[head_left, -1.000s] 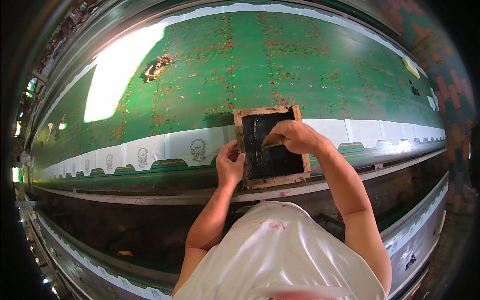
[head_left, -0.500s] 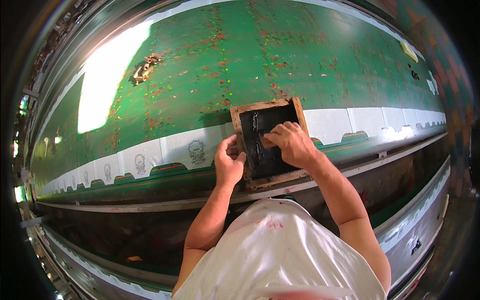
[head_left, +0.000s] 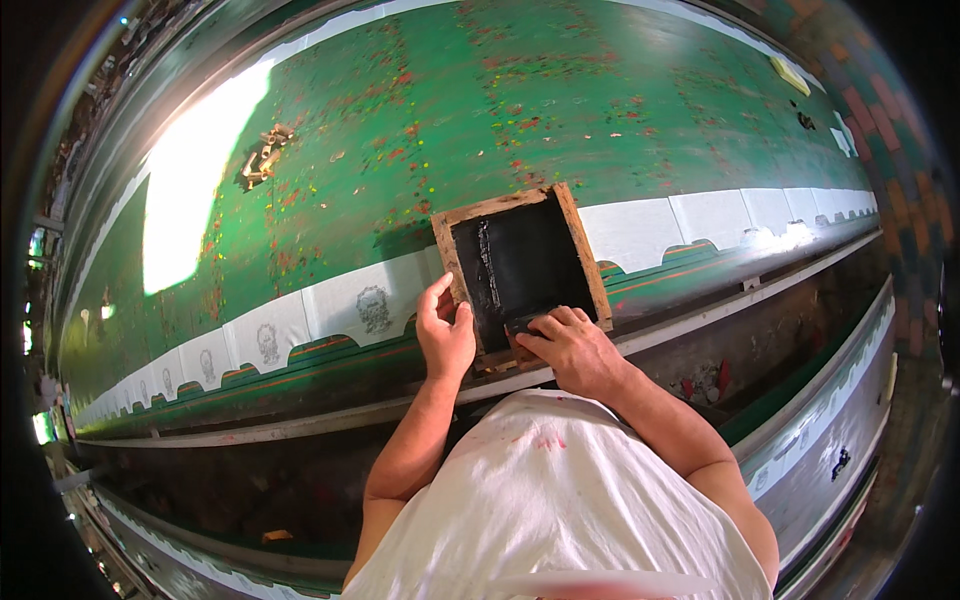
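At the centre of the frame, I find the wooden frame (head_left: 583, 255) lying at a slight tilt over the strip of white pieces (head_left: 655, 228) along the near edge of the green table (head_left: 350, 170). Inside it is a black screen (head_left: 535, 250), with 1 glossy ink streak (head_left: 486, 265) near its left side.

My 2 hands are apart. My left hand (head_left: 446, 335) lies at the left bar, thumb and forefinger spread and touching the wood, not clamped. My right hand (head_left: 578, 352) is at the lower right of the screen, fingers closed on a small scraper (head_left: 512, 335). The scraper is mostly hidden under my fingers, so I cannot confirm its angle or how fully its edge meets the screen.

Dark motifs (head_left: 268, 343) show on the pieces left of centre; the tubes (head_left: 265, 157) at upper left lie well apart from the work.

Assessment: the stroke calls for even pressure across the whole edge and a steady tilt up to the lower bar. The left hand should bear down enough to stop the frame sliding, as a shift could smear the pieces beneath. Ink left along the left side should be gathered evenly; a ridge there could leave uneven cover.
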